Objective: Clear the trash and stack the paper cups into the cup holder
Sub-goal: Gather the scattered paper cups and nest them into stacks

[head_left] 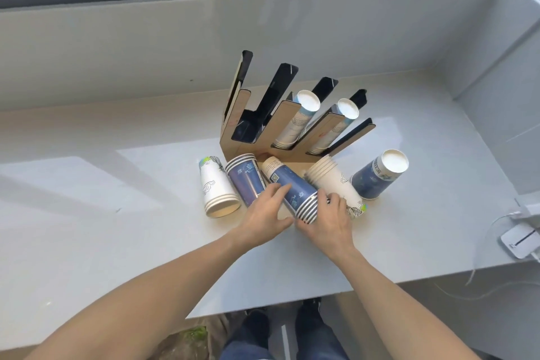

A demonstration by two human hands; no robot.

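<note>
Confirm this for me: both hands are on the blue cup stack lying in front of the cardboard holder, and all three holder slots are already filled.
Not quite. In the head view, the cardboard holder has its left slot empty; only two slots hold cups. Otherwise correct: left hand and right hand are on the blue cup stack.

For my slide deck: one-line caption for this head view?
Both hands grip a blue cup stack lying before the half-filled holder.
</note>
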